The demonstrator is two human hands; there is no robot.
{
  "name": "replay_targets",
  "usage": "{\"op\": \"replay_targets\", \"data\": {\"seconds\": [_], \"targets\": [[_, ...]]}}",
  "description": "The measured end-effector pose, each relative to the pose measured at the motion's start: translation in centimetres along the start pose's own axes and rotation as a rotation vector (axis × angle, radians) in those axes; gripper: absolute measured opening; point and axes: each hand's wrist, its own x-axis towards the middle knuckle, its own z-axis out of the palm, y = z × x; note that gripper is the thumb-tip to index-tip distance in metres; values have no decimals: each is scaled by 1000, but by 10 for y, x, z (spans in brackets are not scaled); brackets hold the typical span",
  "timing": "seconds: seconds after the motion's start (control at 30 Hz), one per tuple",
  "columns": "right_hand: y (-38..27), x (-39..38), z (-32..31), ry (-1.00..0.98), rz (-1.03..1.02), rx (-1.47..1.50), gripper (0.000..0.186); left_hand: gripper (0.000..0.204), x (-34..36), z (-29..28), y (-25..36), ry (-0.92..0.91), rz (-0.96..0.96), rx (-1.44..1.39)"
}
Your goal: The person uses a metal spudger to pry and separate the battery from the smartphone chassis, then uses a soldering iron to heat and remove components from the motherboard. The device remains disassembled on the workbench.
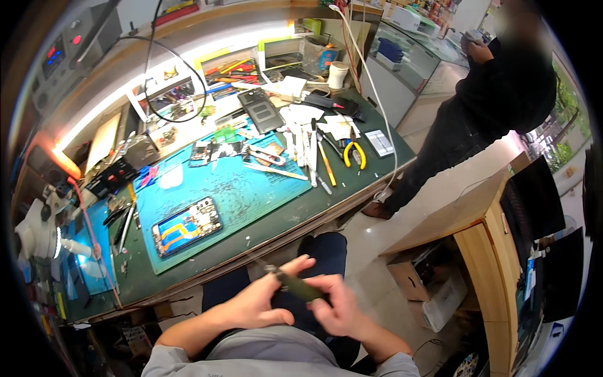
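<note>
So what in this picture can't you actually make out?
- Head view: the dark green tool is partly hidden by the left hand and right hand; its kind is unclear.
- Parts inside the opened phone on the blue mat are too small.
- The microscope is bent and darkened at the left rim.

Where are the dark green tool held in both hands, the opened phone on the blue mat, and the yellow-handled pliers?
dark green tool [300,288], head view, middle of its handle between the hands.
opened phone [186,226], head view, centre of its exposed inside.
yellow-handled pliers [355,153], head view, on a yellow handle.
</note>
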Motion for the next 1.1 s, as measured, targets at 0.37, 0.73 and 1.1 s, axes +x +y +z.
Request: {"op": "replay_targets", "data": {"seconds": [0.37,0.73,1.1], "targets": [[65,169,-238,620,84,-752,33,42,24,-50,2,312,-150,-253],[81,228,-234,312,168,-1335,29,38,35,-61,2,288,-24,67],[-15,124,-117,360,258,352,32,37,130,-22,2,458,3,114]]}}
